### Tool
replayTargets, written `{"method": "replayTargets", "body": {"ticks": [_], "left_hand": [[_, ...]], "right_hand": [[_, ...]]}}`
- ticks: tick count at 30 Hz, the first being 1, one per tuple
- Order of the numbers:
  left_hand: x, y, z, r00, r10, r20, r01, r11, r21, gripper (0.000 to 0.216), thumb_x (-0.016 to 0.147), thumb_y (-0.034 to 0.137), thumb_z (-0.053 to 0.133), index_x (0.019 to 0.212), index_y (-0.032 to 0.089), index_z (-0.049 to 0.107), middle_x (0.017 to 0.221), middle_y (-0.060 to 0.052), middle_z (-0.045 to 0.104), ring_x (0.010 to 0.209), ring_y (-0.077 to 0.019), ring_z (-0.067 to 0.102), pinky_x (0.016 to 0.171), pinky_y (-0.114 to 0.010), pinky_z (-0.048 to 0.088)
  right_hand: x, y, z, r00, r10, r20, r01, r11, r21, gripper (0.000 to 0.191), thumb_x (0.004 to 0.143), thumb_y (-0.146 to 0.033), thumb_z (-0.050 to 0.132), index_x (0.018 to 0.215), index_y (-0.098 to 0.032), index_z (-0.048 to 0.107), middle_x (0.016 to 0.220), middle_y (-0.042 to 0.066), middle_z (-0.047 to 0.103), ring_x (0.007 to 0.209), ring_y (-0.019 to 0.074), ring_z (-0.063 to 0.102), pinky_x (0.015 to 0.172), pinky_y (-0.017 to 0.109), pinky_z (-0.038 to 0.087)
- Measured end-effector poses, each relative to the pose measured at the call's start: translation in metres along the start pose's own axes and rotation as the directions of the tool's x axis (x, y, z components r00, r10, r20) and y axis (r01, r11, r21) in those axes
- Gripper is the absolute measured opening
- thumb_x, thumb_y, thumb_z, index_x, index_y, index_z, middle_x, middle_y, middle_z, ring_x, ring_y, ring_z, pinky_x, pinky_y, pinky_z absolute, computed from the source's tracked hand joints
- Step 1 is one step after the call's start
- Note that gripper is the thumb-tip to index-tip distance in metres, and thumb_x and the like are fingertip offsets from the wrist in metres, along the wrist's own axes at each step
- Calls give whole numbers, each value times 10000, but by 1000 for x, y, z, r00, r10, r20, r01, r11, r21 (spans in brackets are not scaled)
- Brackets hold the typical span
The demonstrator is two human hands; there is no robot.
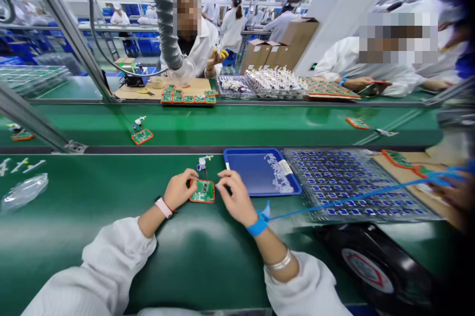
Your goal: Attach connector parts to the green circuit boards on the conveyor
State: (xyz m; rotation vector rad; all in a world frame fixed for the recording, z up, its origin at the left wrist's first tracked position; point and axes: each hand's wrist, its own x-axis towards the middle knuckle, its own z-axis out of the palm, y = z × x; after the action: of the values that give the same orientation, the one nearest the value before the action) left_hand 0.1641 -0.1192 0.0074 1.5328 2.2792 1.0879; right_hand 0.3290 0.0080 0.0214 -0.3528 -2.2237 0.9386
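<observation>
A green circuit board point(203, 191) with an orange rim lies on the green bench in front of me. A thin wire runs from it to a small white-and-blue part point(202, 164) just behind. My left hand point(179, 189) is at the board's left edge, its fingers bent and the thumb side on the rim. My right hand point(236, 198) hovers just right of the board, thumb and fingertips drawn together; anything between them is too small to make out. A blue wrist strap point(257, 225) with a stretched cord is around my right wrist.
A blue tray point(247, 186) holds small clear pieces. Beside it is a clear tray point(315, 214) of blue-and-white parts. A black object point(382, 261) with a round label sits front right. Behind the rail, boards point(142, 136) lie on a green strip; co-workers sit opposite.
</observation>
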Motion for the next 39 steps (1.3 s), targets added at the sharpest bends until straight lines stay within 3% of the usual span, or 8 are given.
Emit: {"method": "replayTargets", "body": {"ticks": [4,8,20,31,39], "left_hand": [[-23,10,4,991,125,41,-128,990,67,144,804,144,503,876,205,611,904,-46,664,904,-202,583,829,-351,452],[-26,15,7,982,189,-5,-189,980,-64,113,804,174,563,873,201,649,961,-51,653,945,-199,557,863,-366,443],[-17,13,7,998,1,60,16,959,-283,61,764,187,642,740,200,697,913,-33,691,900,-180,601,856,-332,453],[-12,12,10,993,25,119,-2,982,-189,75,754,169,643,710,188,701,880,-27,695,860,-177,615,821,-313,451],[-8,16,10,983,-12,184,35,992,-120,125,779,184,581,745,186,702,862,-19,710,833,-172,639,792,-276,471]], "right_hand": [[-12,-1,34,989,37,145,-48,996,71,123,863,-186,456,753,-200,510,993,80,539,987,190,508,876,373,422],[-12,6,35,985,54,163,-66,996,65,116,863,-184,459,763,-197,517,999,81,535,993,194,499,882,386,418],[-11,6,32,974,58,220,-72,996,56,129,862,-228,469,760,-198,541,1004,83,539,1017,206,489,913,408,394],[-12,12,32,952,106,287,-119,992,28,120,841,-208,477,742,-189,543,1000,84,532,999,195,500,909,390,399],[-12,12,34,936,205,287,-226,973,43,133,807,-194,480,689,-179,539,934,71,510,888,169,528,762,321,458]]}}
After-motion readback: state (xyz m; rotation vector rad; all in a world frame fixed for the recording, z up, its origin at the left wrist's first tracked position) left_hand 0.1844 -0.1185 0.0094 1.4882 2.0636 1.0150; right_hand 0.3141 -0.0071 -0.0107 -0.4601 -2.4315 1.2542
